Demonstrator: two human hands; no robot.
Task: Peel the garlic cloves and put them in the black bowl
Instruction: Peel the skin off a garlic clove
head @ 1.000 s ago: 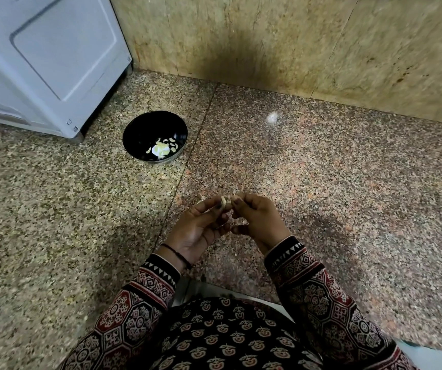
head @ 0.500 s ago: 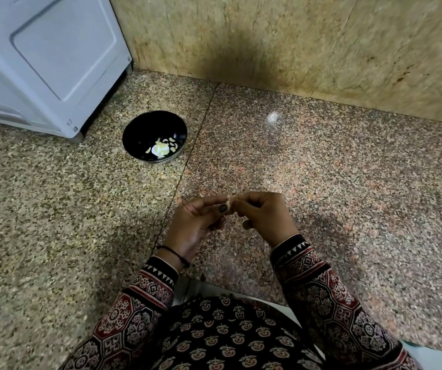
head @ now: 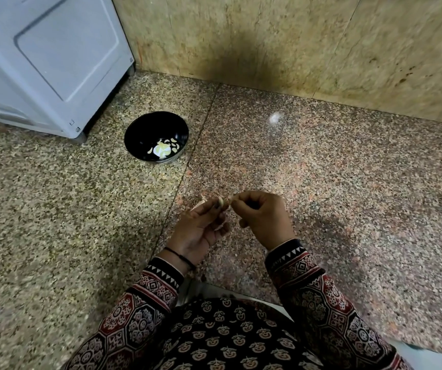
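One garlic clove (head: 221, 202) is held off the floor (head: 348, 182), pinched between both hands near frame centre.
- Left hand (head: 200, 231): palm up, thumb and forefinger curled round the clove. The other fingers are loosely bent.
- Right hand (head: 265, 217): fingers curled, tips nipping the clove's right end. Blur hides whether they grip skin or flesh.
- Both hands meet at the clove. The wrists are apart, in patterned sleeves (head: 305, 271).

Black bowl (head: 140, 129): at 11 o'clock from the hands, well apart from them and upright on the floor.
- Several peeled cloves (head: 165, 150) lie in its bottom, toward the 5 o'clock side.
- A strip of speckled floor runs between the bowl and the hands, crossed by a tile seam (head: 188, 166).

Edges:
- The corner of a white appliance (head: 49, 57) stands at 10 o'clock of the bowl, near the rim but not touching it.
- The stone wall (head: 268, 44) meets the floor at 12 o'clock.
- Open floor spreads from 1 to 4 o'clock of the hands.
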